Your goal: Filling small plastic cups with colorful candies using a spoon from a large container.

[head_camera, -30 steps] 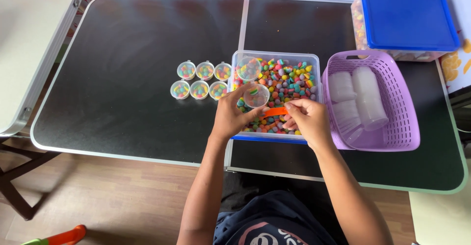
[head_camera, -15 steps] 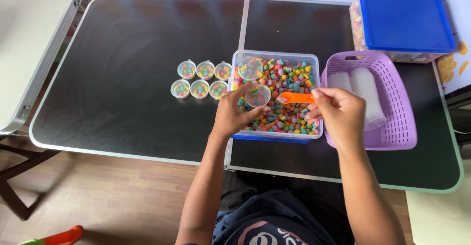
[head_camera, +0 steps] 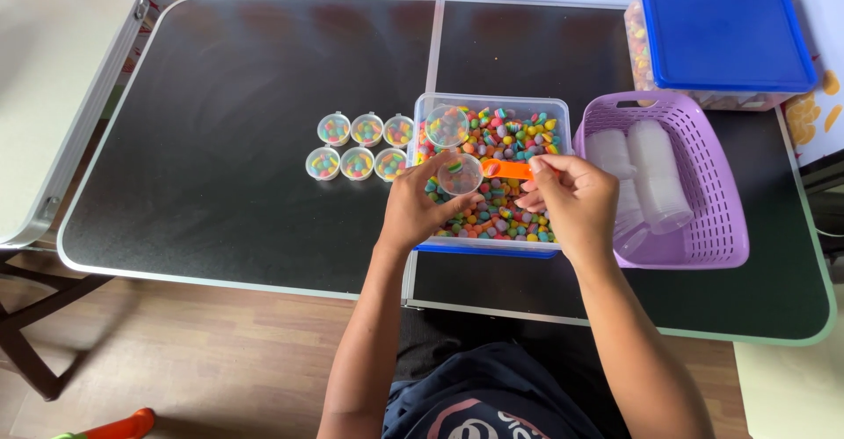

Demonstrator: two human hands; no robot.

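My left hand [head_camera: 413, 210] sits nearest, fingers wrapped around a small clear cup [head_camera: 461, 174], held just above the near-left part of the clear candy tub [head_camera: 563, 140]. A few candies already lie in the cup. My right hand [head_camera: 567, 202] is beside it, fingers pinched on an orange scoop [head_camera: 507, 169]; the scoop's tip touches or nearly touches the cup rim, I cannot tell which. Both hands hover over the tub, which is full of multicoloured candies [head_camera: 510, 140]. A second clear cup [head_camera: 447, 126] rests in the tub's far-left corner.

Left of the tub, six lidded filled cups [head_camera: 361, 145] stand in two rows of three on the black table [head_camera: 220, 96]. Right of the tub, touching it, a purple basket [head_camera: 712, 219] holds stacks of empty clear cups [head_camera: 655, 171]. Farthest, right corner: a container with a blue lid [head_camera: 725, 30].
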